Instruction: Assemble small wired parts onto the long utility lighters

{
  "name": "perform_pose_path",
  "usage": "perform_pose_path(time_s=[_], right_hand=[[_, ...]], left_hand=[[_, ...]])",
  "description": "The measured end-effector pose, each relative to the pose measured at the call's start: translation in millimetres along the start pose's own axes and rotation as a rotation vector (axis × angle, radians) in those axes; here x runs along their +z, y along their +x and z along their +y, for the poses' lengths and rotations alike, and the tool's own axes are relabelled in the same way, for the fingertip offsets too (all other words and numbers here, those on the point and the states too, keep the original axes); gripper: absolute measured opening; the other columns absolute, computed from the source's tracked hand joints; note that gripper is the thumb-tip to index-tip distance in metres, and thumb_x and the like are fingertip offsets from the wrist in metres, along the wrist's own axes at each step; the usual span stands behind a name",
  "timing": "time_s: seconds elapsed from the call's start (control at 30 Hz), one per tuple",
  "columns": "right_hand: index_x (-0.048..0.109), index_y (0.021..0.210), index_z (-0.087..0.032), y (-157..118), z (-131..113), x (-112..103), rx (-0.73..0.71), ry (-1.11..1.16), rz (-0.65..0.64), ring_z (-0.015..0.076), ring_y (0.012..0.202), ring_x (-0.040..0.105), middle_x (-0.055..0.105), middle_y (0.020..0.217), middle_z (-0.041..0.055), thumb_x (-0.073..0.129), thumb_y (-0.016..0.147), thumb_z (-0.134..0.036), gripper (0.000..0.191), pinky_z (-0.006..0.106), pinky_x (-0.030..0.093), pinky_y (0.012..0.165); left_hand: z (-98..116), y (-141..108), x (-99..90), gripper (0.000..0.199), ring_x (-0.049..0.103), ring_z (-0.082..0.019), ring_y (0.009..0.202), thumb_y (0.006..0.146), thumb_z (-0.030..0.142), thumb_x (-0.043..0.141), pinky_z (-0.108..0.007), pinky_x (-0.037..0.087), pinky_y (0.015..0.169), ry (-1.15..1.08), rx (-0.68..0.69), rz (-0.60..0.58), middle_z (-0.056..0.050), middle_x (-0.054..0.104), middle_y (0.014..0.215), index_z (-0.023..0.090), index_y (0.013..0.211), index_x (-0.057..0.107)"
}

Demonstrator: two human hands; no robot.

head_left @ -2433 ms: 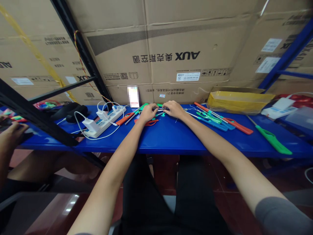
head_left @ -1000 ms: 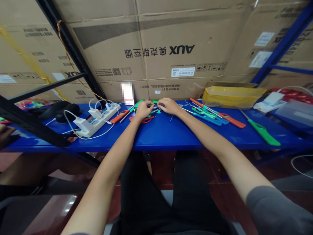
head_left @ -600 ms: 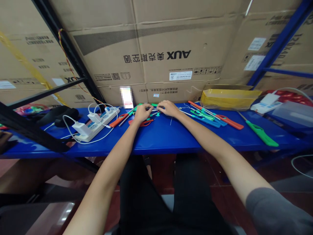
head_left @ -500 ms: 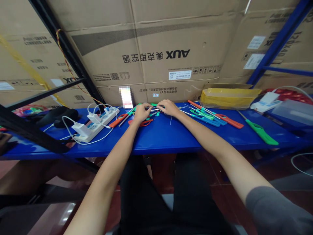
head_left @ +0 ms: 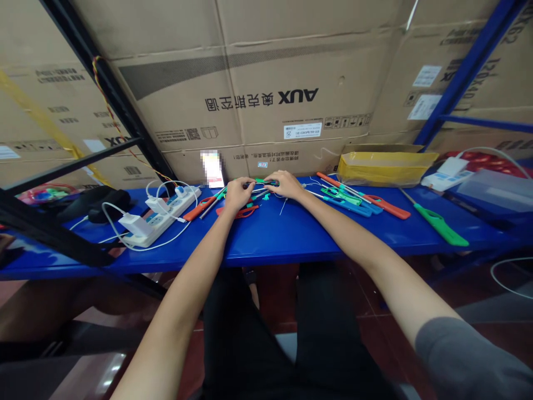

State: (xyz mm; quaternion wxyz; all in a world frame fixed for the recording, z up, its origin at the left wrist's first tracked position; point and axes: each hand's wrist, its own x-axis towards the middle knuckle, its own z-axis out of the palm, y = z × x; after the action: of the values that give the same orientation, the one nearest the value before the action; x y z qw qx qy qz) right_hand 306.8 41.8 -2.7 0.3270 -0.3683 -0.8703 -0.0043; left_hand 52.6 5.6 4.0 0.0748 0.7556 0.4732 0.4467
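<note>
My left hand [head_left: 238,193] is closed, its fingertips pinching one end of a thin dark piece [head_left: 261,183] low over the blue table. The piece's other end sits in the closed fingers of my right hand [head_left: 288,185]; its exact kind is too small to tell. Beneath and beside my hands lie lighter parts, among them a red handle shell [head_left: 244,213] and a small green part [head_left: 266,196]. A thin white wire [head_left: 283,206] hangs below my right hand. Left of my left hand rests an orange long-necked lighter [head_left: 199,209].
Blue and orange lighters [head_left: 389,207] and a green one [head_left: 441,225] lie to the right. A yellow-taped box [head_left: 385,166] stands behind them. On the left are a power strip [head_left: 166,219] with chargers and a lit phone [head_left: 214,169]. Shelf posts flank the blue table [head_left: 283,239].
Both hands stay close together with fingers pinched. More of the dark piece shows between them now. The whole view has shifted slightly.
</note>
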Motion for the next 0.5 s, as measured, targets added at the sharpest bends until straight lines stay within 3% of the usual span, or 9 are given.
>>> perform_pose_path(time_s=[0.17,0.5], right_hand=[[0.087,0.135,-0.025,-0.5,-2.4,1.1,-0.039,-0.053,-0.038,0.0338,0.123,0.073,0.087,0.133,0.0113,0.076,0.108,-0.028,0.030,0.050,0.055,0.114],[0.090,0.136,-0.027,0.6,5.2,-5.1,0.046,-0.042,-0.026,0.0327,0.110,0.076,0.089,0.123,0.0111,0.069,0.111,-0.024,0.032,0.048,0.058,0.105]], left_hand=[[-2.4,0.2,0.7,0.020,0.083,-0.032,0.104,0.101,0.025,0.074,-0.043,0.064,0.103,-0.024,0.026,0.019,-0.010,0.091,0.114,0.023,0.105,0.093],[-1.9,0.5,-2.3,0.017,0.083,-0.033,0.110,0.101,0.024,0.074,-0.044,0.064,0.107,-0.081,0.008,0.062,-0.010,0.090,0.113,0.023,0.100,0.091]])
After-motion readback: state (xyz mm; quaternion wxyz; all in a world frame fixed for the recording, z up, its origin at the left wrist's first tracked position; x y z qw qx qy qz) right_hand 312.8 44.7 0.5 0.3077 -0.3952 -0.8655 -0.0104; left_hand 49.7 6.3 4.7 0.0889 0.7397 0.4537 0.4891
